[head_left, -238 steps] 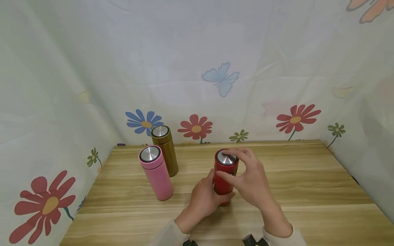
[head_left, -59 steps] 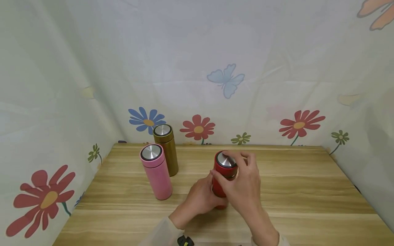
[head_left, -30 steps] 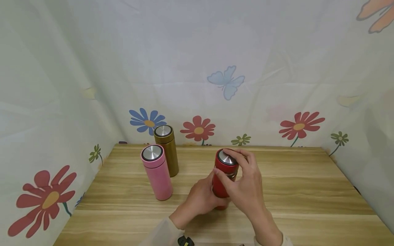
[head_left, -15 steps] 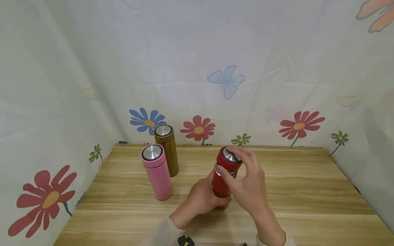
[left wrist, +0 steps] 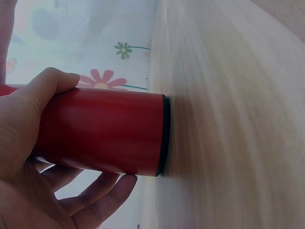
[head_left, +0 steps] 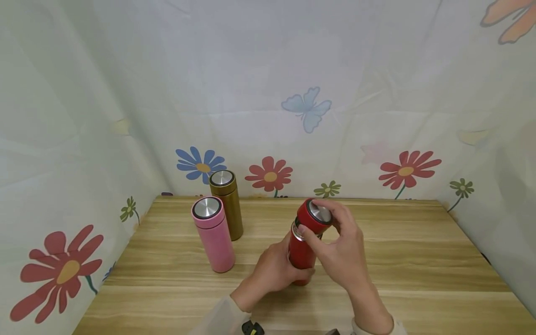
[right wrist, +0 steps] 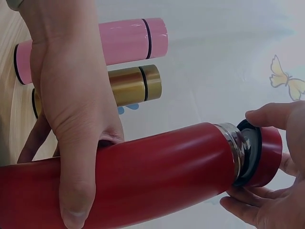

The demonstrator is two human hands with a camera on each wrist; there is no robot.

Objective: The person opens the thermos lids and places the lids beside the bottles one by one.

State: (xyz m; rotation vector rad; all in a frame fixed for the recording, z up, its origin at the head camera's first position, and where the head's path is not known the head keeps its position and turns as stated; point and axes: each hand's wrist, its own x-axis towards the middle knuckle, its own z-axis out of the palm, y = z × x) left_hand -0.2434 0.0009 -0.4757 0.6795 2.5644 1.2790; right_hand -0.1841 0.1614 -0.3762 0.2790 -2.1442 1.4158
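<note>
A red thermos [head_left: 301,253] stands upright on the wooden table, and my left hand [head_left: 274,265] grips its body. The left wrist view shows the thermos body [left wrist: 105,129] with its dark base on the wood, thumb and fingers on opposite sides. My right hand [head_left: 341,246] holds the red lid [head_left: 315,216], silver on top, by its rim. In the right wrist view the lid [right wrist: 269,157] sits tilted at the mouth; the steel neck [right wrist: 233,145] shows on one side. Whether lid and neck still touch on the far side I cannot tell.
Left of my hands a pink thermos [head_left: 214,242] stands with its lid on. Just behind it is a gold thermos [head_left: 231,209], also lidded. A flower-printed cloth [head_left: 251,93] rises behind and beside the wooden table [head_left: 398,251].
The red lid has gone from sitting straight on the thermos to raised and tilted rightward, baring the steel neck. My right hand moved up and right with it; my left hand keeps its grip.
</note>
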